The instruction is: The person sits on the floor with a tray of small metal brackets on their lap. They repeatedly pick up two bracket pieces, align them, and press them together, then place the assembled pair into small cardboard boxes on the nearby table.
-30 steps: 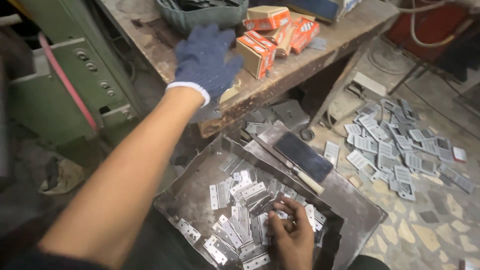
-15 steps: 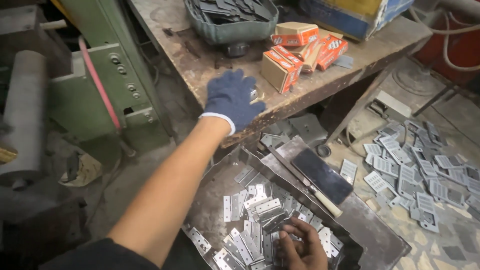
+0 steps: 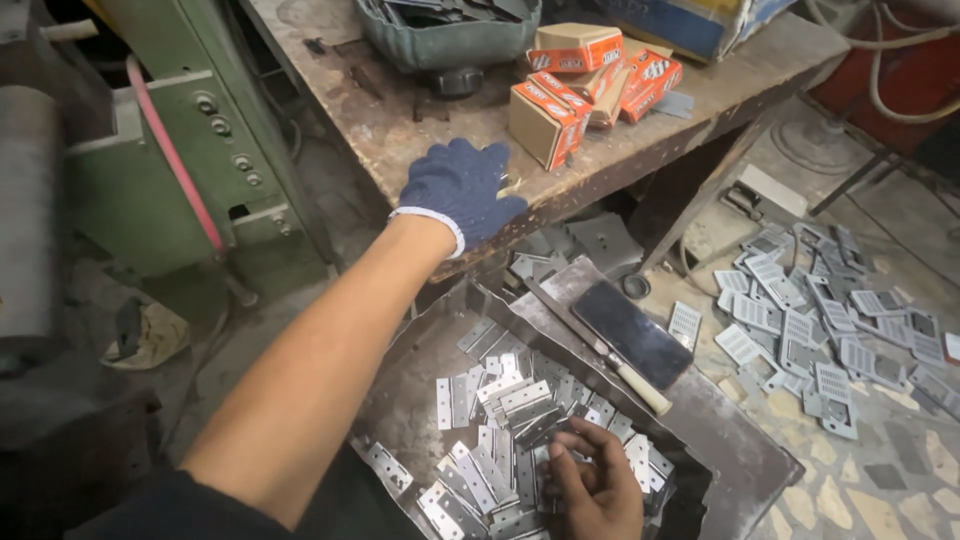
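Many flat metal hinges lie loose in a dented metal tray low in the view, so the sorting looks, at a guess, well short of done: the heap is large and only a few pieces are in hand. At the far left stands a green machine with a pink hose running down its side. Next, the left hand, in a dark blue knitted glove, rests flat at the edge of the worn tabletop, its grip loosely spread and holding nothing. Below and to the right, the bare right hand is down in the tray, its grip curled on a few hinges from the heap. A dark phone and a light-handled tool lie on the tray's flat lip. Up on the tabletop, behind the glove, sits a grey-green tub of parts, then a cluster of small orange-and-tan cardboard boxes, some standing, some tipped. At the far right, more hinges on the floor are scattered across stone paving.
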